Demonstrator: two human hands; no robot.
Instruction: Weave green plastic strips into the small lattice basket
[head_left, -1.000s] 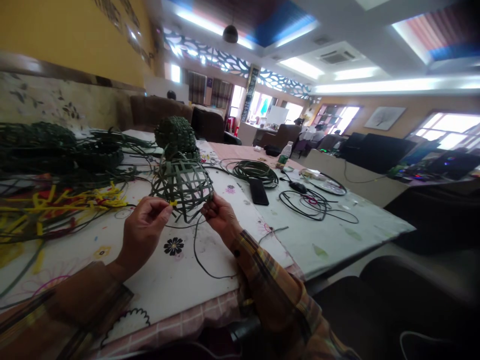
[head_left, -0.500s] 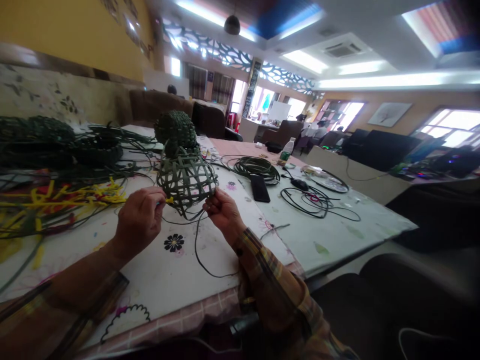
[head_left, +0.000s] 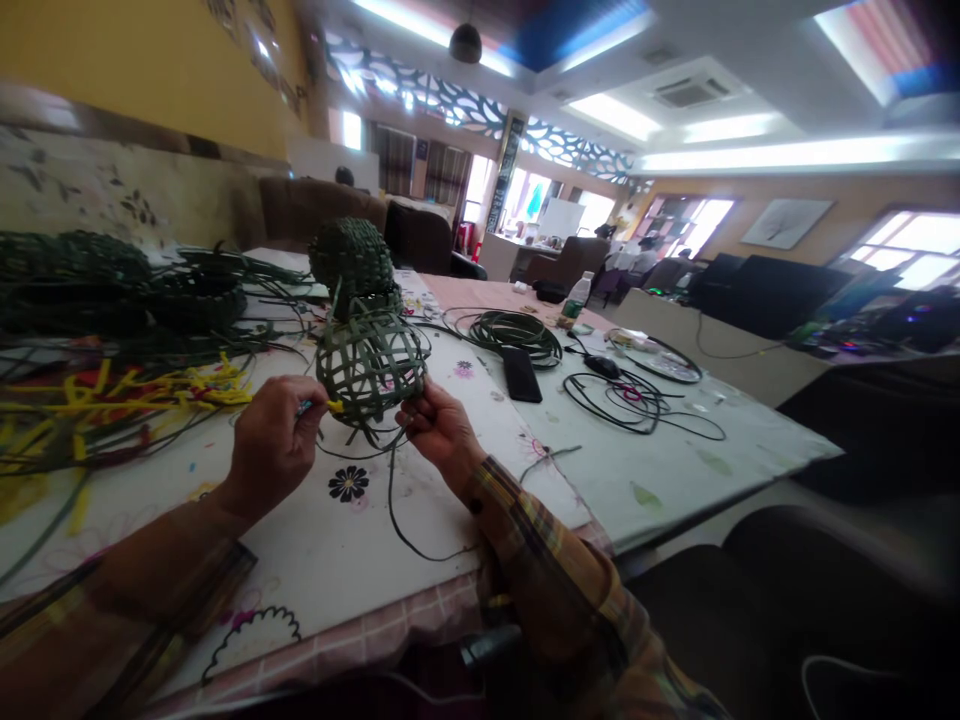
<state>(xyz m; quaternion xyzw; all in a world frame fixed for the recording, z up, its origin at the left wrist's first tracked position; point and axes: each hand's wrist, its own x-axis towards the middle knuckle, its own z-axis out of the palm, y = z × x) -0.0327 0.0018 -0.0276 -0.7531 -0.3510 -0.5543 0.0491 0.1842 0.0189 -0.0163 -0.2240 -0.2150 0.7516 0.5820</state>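
Note:
An open-woven green strip basket (head_left: 369, 368) stands on the flowered tablecloth (head_left: 352, 545), touching a tightly woven green piece (head_left: 351, 255) behind it. My left hand (head_left: 276, 440) is closed at the basket's left side; a small yellow end and a bit of blue show at its fingers, but what it grips is mostly hidden. My right hand (head_left: 439, 425) pinches the lower right edge of the basket. From near its fingers a thin dark strand (head_left: 395, 515) curves down over the cloth.
Yellow strips (head_left: 180, 388) and dark green woven pieces (head_left: 82, 290) lie at the left. To the right are coiled strips (head_left: 514, 335), a black phone (head_left: 521, 374), a bottle (head_left: 575, 300), a mouse (head_left: 602, 366) and another coil (head_left: 626, 405).
The basket has turned and tilted slightly. My right hand has shifted a little left with its edge, and more blue shows at my left fingers.

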